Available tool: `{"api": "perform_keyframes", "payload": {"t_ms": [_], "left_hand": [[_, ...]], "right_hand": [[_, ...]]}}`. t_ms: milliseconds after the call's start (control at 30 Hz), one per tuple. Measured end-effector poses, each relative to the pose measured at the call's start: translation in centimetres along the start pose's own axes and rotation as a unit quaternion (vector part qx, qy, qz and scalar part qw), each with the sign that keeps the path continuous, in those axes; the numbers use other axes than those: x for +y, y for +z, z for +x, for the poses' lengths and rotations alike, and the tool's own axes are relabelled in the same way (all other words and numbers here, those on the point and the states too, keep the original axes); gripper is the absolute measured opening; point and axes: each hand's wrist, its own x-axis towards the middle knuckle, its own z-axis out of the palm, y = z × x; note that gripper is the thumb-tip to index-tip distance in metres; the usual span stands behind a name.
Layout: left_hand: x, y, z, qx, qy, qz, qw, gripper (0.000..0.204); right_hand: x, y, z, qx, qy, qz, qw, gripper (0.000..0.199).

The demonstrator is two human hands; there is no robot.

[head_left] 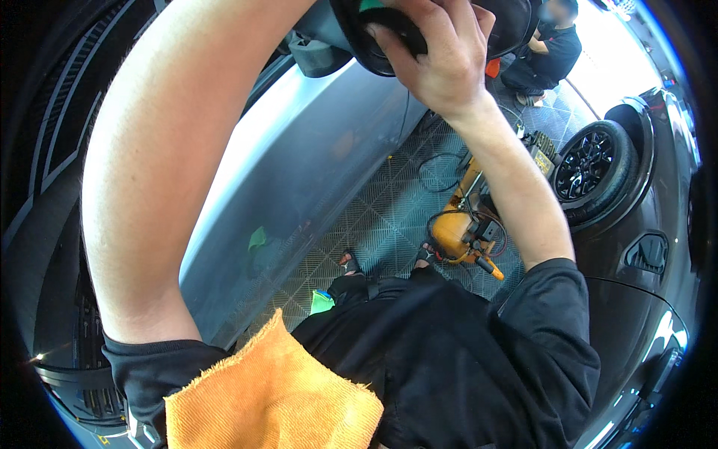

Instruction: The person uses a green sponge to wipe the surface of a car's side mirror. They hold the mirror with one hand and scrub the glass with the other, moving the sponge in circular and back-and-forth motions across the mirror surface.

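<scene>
While an orange cloth lies over the near shoulder at 6 o'clock, both arms reach up to 12.
Right hand has its fingers curled tight on a black round tool against the silver car panel; left hand is out of frame. Farther off: yellow machine on the floor at 3 o'clock, crouching person at 1.
</scene>
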Motion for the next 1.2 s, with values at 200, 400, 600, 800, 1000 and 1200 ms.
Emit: {"api": "perform_keyframes", "payload": {"t_ms": [200,400,600,800,1000,1200], "left_hand": [[0.2,0.5,-1.0,0.042,-0.016,-0.021,0.999,0.038],[2.7,0.3,-1.3,0.021,-0.078,-0.018,0.997,0.04],[0.2,0.7,0.1,0.043,0.016,0.028,0.999,0.043],[-0.4,1.1,0.5,0.043,0.025,0.01,0.999,0.044],[0.5,1.1,0.3,0.057,-0.012,0.057,0.997,0.041],[0.2,1.3,-0.3,0.074,-0.006,0.03,0.997,0.042]], "right_hand": [[3.5,-2.1,-0.5,-0.063,-0.201,-0.074,0.975,0.045],[2.7,-1.1,-1.5,-0.008,-0.201,-0.064,0.977,0.042],[2.2,-3.3,-1.5,-0.279,-0.03,-0.085,0.956,0.032],[2.6,-1.8,-2.1,-0.007,-0.158,-0.076,0.985,0.042],[2.3,-1.9,-2.2,-0.2,-0.04,-0.035,0.978,0.031],[2.8,-0.8,-2.0,-0.04,-0.176,-0.06,0.982,0.046]]}}
